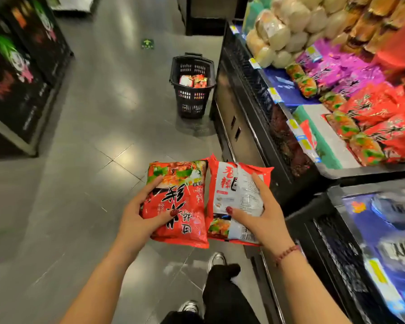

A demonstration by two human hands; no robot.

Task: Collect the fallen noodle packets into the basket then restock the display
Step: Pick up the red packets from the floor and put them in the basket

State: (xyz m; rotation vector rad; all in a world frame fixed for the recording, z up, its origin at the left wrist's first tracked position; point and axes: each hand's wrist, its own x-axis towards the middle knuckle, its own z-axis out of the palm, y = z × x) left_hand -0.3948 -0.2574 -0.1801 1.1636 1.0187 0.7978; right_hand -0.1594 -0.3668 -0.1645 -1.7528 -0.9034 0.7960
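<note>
Left hand curls its fingers round a glossy, crinkly red noodle packet, thumb on the front. Right hand grips a second packet, fingers spread over its white back. The slotted black plastic basket sits on the tiled floor by the display corner, with packets inside.

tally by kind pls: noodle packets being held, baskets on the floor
Red plastic noodle packets held: 2 (left packet, right packet)
Black slotted plastic basket on the floor: 1
Total: 3
Packets inside the basket are too small to count.
</note>
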